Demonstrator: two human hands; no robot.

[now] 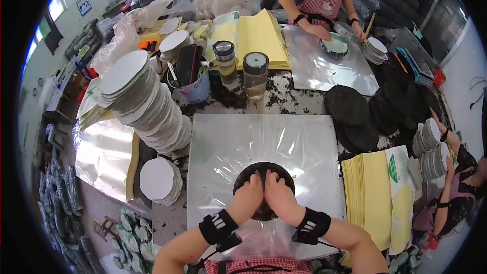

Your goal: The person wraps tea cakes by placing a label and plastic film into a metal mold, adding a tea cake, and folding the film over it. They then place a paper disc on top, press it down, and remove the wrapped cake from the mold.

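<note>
A dark round disc [262,167], rough and almost black, lies on a shiny sheet-covered board [218,137] in front of me. My left hand [248,196] is closed with its fingertips at the disc's middle. Right beside it, my right hand [280,198] is closed on the same disc, knuckles up. Both hands and wrists cover the lower part of the disc, and my fingertips are partly hidden. Each wrist wears a black band. To the left of the board stand a short stack of white paper discs [160,180] and a tall leaning stack [147,101].
Behind the board stand two lidded jars [255,76] and a bucket of pens [193,89]. Dark round cakes [350,109] pile up at right, above yellow paper [365,187]. Across the table a person [324,10] handles a wrapped disc [335,45]; another person [449,193] is at right.
</note>
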